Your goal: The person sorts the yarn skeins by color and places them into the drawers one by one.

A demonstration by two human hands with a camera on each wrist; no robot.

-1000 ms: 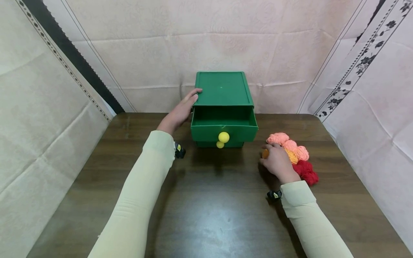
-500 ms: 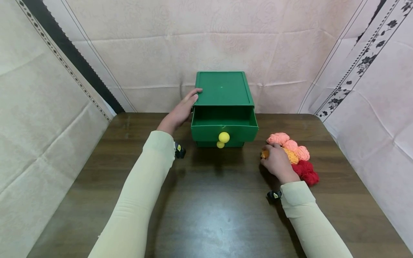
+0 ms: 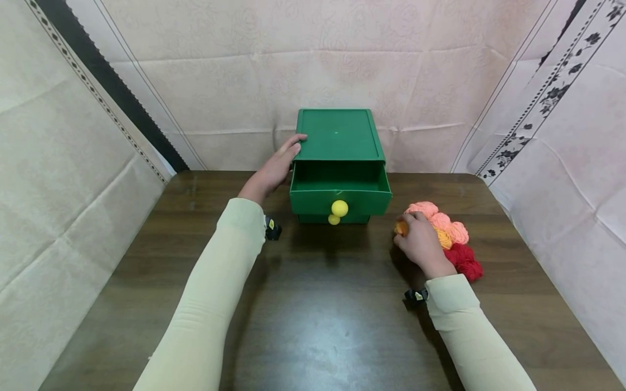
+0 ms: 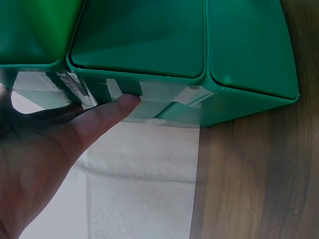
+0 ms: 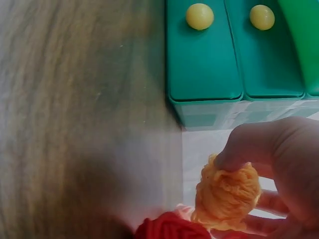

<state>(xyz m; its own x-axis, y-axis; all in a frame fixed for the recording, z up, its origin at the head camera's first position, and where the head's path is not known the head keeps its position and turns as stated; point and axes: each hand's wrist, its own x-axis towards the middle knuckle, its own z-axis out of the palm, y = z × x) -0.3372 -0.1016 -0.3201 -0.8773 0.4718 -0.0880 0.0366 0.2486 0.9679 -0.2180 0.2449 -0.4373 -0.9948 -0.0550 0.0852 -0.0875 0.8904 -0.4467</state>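
My left hand [image 3: 271,169] rests against the left side of a green drawer unit [image 3: 337,133], its fingers reaching to the top edge. In the left wrist view the thumb [image 4: 107,114] lies along the taped side wall. The unit's upper drawer [image 3: 339,202] is pulled out, and its visible inside holds nothing. On the right, my right hand [image 3: 421,244] pinches an orange yarn ball [image 5: 227,194] between thumb and fingers. Beside that hand lie pink yarn balls [image 3: 440,220], a yellow-orange one [image 3: 444,238] and red yarn [image 3: 463,260], partly hidden by the hand.
Yellow round knobs [image 3: 339,208] stick out from the drawer fronts. The unit stands at the back of a brown wooden table [image 3: 313,315], close to a pale cloth backdrop [image 3: 337,76]. Similar cloth hangs at both sides.
My right hand's fingers shift slightly away from me with the orange yarn ball. The left hand and the drawer unit stay as they were.
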